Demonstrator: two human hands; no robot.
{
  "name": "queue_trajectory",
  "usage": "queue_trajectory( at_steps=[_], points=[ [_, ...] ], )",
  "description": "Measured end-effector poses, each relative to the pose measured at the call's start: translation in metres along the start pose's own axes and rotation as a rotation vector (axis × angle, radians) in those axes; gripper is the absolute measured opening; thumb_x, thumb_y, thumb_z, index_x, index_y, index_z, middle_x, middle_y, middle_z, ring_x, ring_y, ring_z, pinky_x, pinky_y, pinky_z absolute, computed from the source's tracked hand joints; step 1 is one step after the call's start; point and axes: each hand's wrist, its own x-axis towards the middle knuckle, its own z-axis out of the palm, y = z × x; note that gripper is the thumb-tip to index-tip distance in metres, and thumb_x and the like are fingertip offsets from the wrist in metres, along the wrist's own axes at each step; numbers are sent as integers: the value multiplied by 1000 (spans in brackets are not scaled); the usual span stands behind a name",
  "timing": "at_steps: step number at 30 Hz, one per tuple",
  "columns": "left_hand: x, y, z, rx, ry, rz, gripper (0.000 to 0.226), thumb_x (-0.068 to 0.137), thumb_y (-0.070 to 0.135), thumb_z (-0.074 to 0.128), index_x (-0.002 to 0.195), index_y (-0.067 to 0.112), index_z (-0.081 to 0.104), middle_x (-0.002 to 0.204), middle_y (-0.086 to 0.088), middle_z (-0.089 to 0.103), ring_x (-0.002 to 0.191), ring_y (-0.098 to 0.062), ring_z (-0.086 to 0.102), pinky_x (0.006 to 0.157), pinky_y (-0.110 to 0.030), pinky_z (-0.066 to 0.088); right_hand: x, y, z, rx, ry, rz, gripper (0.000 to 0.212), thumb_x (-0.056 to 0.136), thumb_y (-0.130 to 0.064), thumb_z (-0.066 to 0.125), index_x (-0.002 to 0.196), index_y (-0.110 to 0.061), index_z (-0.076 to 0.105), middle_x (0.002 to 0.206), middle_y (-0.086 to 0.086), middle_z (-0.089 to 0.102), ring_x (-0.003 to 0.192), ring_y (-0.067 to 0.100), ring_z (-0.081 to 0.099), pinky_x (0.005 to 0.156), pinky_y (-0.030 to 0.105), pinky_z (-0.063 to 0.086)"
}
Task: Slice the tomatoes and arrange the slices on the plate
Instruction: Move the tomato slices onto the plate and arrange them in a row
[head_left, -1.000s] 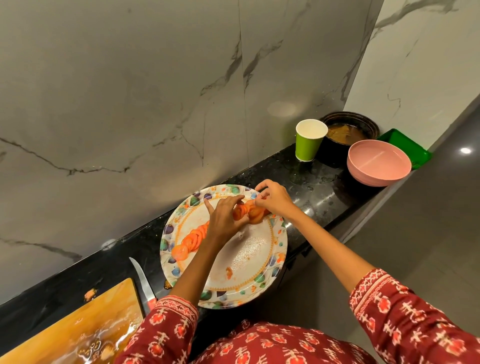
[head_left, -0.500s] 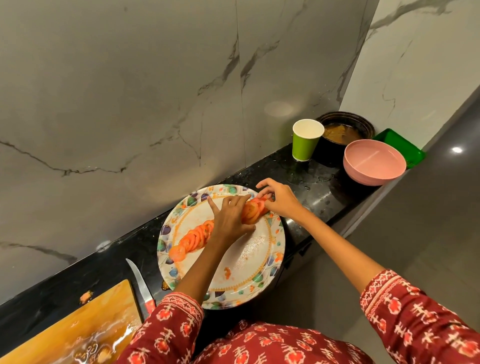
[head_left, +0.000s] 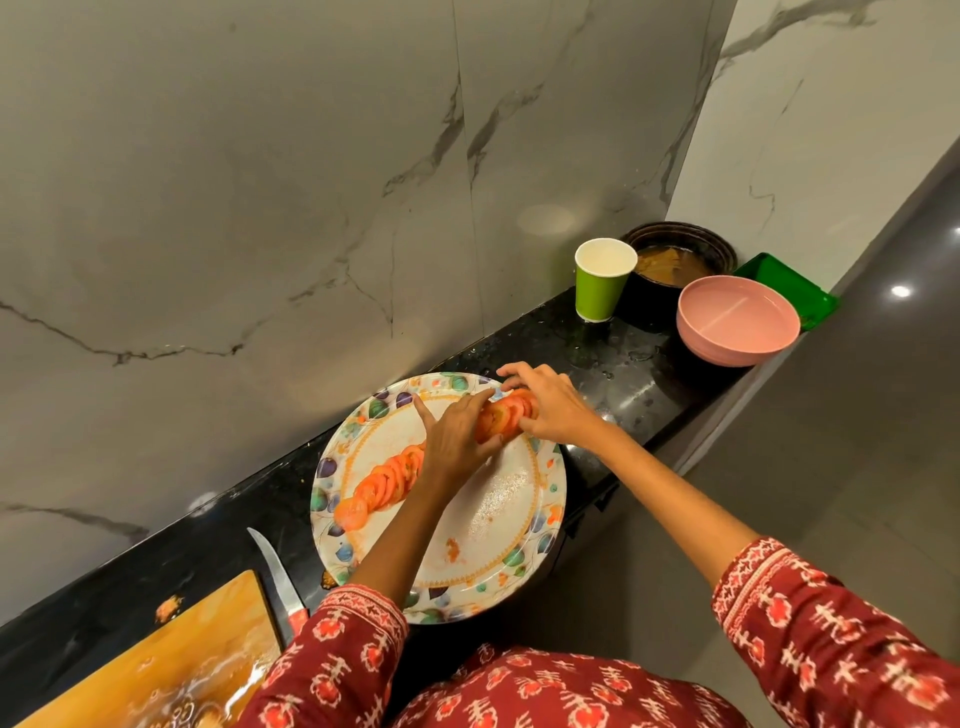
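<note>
On the black countertop (head_left: 597, 338), the plate (head_left: 498, 525) holds the tomato slices (head_left: 506, 413), pinched between the fingers of the left hand (head_left: 457, 434) and right hand (head_left: 550, 410). Fan them evenly, pressing lightly to avoid tearing.

Middle of tomato slice row (head_left: 387, 480) behind left hand (head_left: 457, 439).

A green paper cup (head_left: 602, 280) stood on the black bench (head_left: 613, 364) against the marble wall (head_left: 260, 208). Just right of the cup sat a dark pot (head_left: 680, 254) holding something brown, and in front of the pot a pink bowl (head_left: 737, 322). A green tray (head_left: 789, 286) showed behind the bowl. Far left of the cup lay a wet wooden board (head_left: 171, 660).
</note>
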Motion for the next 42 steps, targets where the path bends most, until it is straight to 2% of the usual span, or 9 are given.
queue_trajectory(
  at_steps=[3, 7, 13, 19, 28, 31, 34, 38, 42],
  points=[
    [0, -3, 3, -31, 12, 2, 74, 75, 63, 50, 136, 21, 43, 134, -6, 53, 122, -26, 51, 106, -62, 27, 2, -2, 7, -56, -26, -34, 67, 80, -15, 65, 138, -21, 34, 127, -1, 57, 122, 19, 39, 98, 36, 26],
    [-2, -2, 0, 69, 13, -11, 68, 80, 50, 63, 139, 23, 39, 138, -2, 49, 130, -22, 42, 110, -65, -4, 4, 0, 13, -44, -13, -41, 67, 78, -18, 66, 137, -23, 33, 125, 0, 57, 120, 19, 41, 95, 34, 25],
    [-1, -12, 1, 8, 12, -21, 66, 78, 53, 63, 135, 22, 45, 131, -5, 56, 121, -24, 49, 106, -60, 28, 0, 3, 12, -1, 24, -66, 59, 80, -20, 67, 133, -23, 40, 126, -9, 58, 120, 16, 42, 97, 36, 25],
    [-6, -3, -6, 81, 81, -12, 49, 84, 46, 61, 128, 25, 53, 126, 0, 59, 123, -18, 48, 109, -63, -9, 2, -2, 10, 3, 15, -79, 59, 81, -20, 66, 134, -21, 38, 125, -7, 58, 119, 16, 43, 95, 33, 23],
    [-6, -10, -5, 33, 71, -23, 58, 80, 51, 59, 128, 19, 52, 123, -8, 60, 116, -27, 53, 103, -64, 28, 7, -9, 14, -40, -32, -86, 73, 80, -26, 70, 140, -20, 30, 127, 1, 53, 121, 18, 40, 97, 31, 21],
    [-5, -14, -3, 47, 65, -23, 60, 80, 50, 62, 130, 18, 50, 126, -8, 59, 117, -26, 52, 102, -62, 32, 7, -10, 15, -25, -22, -94, 73, 79, -27, 71, 140, -20, 31, 121, -2, 57, 119, 18, 41, 92, 29, 20],
    [-4, -11, -7, 95, 32, -25, 60, 82, 50, 61, 132, 20, 48, 130, -6, 55, 122, -25, 48, 107, -64, 22, 7, -8, 11, -16, -17, -87, 72, 79, -28, 71, 139, -21, 32, 118, -4, 59, 119, 18, 41, 92, 31, 21],
    [-5, -4, -13, 237, -44, -44, 60, 85, 55, 53, 136, 25, 42, 138, 0, 48, 129, -20, 39, 106, -63, -11, 6, -4, 4, -28, -46, -75, 79, 76, -28, 73, 141, -22, 29, 124, -7, 57, 123, 16, 39, 96, 33, 21],
    [-4, 0, -12, 216, -70, -62, 61, 86, 54, 52, 138, 25, 39, 139, -1, 47, 130, -19, 38, 109, -64, -9, 4, -4, 2, -50, -72, -76, 80, 77, -30, 73, 143, -21, 27, 129, -6, 55, 126, 17, 38, 101, 38, 21]
  ],
)
